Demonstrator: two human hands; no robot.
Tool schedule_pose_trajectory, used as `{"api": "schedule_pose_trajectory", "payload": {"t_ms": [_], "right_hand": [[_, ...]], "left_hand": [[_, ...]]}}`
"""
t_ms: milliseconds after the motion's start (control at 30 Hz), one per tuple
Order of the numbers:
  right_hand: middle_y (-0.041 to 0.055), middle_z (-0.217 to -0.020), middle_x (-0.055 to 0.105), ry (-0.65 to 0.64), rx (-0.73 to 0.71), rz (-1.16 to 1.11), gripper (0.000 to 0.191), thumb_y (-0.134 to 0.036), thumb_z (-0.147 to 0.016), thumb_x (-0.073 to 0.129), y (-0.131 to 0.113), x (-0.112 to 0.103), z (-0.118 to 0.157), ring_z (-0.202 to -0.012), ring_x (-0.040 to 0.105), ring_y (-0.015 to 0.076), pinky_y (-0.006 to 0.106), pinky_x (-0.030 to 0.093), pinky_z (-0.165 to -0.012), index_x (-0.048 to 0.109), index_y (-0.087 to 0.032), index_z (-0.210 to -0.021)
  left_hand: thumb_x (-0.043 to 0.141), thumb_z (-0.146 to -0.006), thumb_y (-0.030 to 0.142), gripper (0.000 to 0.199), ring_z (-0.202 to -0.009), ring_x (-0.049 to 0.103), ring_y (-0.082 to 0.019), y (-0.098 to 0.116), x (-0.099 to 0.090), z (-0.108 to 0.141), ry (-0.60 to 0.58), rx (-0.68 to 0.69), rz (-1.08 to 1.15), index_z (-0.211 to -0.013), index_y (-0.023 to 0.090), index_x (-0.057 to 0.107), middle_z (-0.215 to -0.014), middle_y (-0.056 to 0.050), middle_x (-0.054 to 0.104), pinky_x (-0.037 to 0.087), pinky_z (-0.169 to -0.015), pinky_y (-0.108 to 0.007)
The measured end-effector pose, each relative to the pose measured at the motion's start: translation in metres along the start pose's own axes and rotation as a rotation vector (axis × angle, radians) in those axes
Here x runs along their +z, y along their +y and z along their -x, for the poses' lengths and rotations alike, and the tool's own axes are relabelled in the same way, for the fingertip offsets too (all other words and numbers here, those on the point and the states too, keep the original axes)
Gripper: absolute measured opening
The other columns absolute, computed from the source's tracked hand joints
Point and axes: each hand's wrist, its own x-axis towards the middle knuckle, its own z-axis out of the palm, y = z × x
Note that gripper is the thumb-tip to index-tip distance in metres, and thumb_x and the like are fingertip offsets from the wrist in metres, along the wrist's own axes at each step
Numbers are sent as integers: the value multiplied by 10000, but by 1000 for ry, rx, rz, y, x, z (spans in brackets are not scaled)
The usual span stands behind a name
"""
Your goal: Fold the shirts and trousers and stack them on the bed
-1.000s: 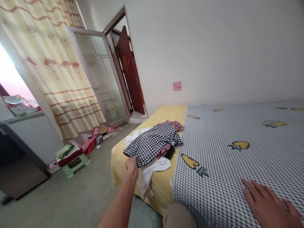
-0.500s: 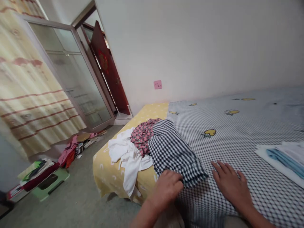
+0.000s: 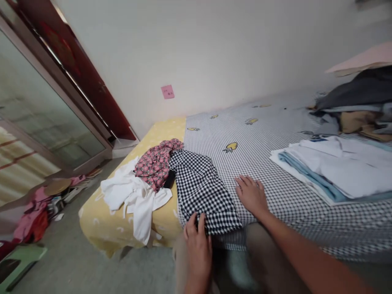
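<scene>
While the bed's checked sheet point(image 3: 260, 157) spread widest, a black-and-white garment point(image 3: 200, 181) lay across its left side, long axis running from the flowered cloth point(image 3: 154, 165) toward the near edge, angled slightly right. The left hand point(image 3: 198, 249) was nearer, loosely open, fingertips at the near hem, no grip visible, the garment stretching forward from it. The right hand point(image 3: 251, 196) rested open and unladen beside the garment's right edge, bare sheet between it and the folded clothes point(image 3: 343, 167).

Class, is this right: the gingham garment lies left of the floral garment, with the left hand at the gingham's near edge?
Wrong side: the head view shows the gingham garment right of the floral garment; the left hand is at the gingham's near edge.
</scene>
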Motion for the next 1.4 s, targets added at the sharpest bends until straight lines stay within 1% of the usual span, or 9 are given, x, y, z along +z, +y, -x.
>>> {"api": "schedule_pose_trajectory", "payload": {"t_ms": [233,433,533,633,733,900,1100,1300,1400], "right_hand": [[65,-1507,572,-127,44,-101,437,-347,-964,470,0,-9,15,-1444,433,320,601,265,-1183,634,-269,-1362],[29,-1527,550,-228,83,-537,452,-435,-883,529,-8,-24,99,-1504,343,344,655,186,-1223,668,-321,-1298],[81,-1355,678,-209,332,-908,431,-528,-877,553,-26,-37,150,-1267,604,353,589,419,-1117,705,-315,-1219],[104,-1053,759,-446,512,-1217,447,-631,-838,615,-51,-46,180,-842,719,306,515,563,-869,752,-285,-1085],[95,-1185,724,-677,544,-1442,582,-626,-719,783,-74,-46,179,-924,711,274,451,547,-883,713,-295,-1193],[97,-1403,637,-781,711,-1709,626,-615,-685,834,-106,-35,135,-1174,653,267,435,512,-978,683,-272,-1187],[102,-1078,781,-428,997,-1785,453,-498,-669,856,-112,-27,104,-1040,723,298,426,596,-866,713,-205,-982],[58,-1200,765,-234,1078,-1750,356,-544,-785,754,-78,-35,103,-1159,691,295,417,618,-883,713,-267,-1004],[57,-1281,733,-224,1084,-1716,374,-586,-865,645,-63,-33,102,-1192,679,281,427,618,-892,694,-283,-1079]], "left_hand": [[506,-838,2,592,-1364,505,-286,1,17,6,17,-101,146,-1402,181,518,-1424,-156,562,434,-1156,-521],[469,-879,48,455,-1288,573,-243,-3,26,9,121,-162,329,-1304,178,566,-1320,-116,652,461,-1133,-472],[478,-878,62,435,-1276,586,-243,-2,25,10,135,-173,374,-1283,189,576,-1307,-115,664,465,-1124,-479],[487,-875,73,416,-1253,603,-247,-1,23,9,150,-172,399,-1261,193,585,-1282,-116,679,480,-1100,-486],[486,-860,70,403,-1206,631,-246,-2,22,7,156,-171,411,-1225,193,603,-1239,-114,698,498,-1071,-486],[498,-850,68,416,-1178,645,-241,-2,22,9,149,-121,435,-1230,205,595,-1220,-103,703,516,-1046,-474],[582,-901,149,540,-1292,580,-246,5,19,15,146,41,451,-1414,229,434,-1345,-124,621,513,-1068,-468],[706,-864,240,702,-1328,539,-268,14,12,14,20,126,494,-1474,286,360,-1424,-130,522,509,-1083,-502],[678,-875,228,580,-1290,560,-266,20,17,18,6,135,532,-1403,268,442,-1387,-128,533,529,-1055,-496]]}}
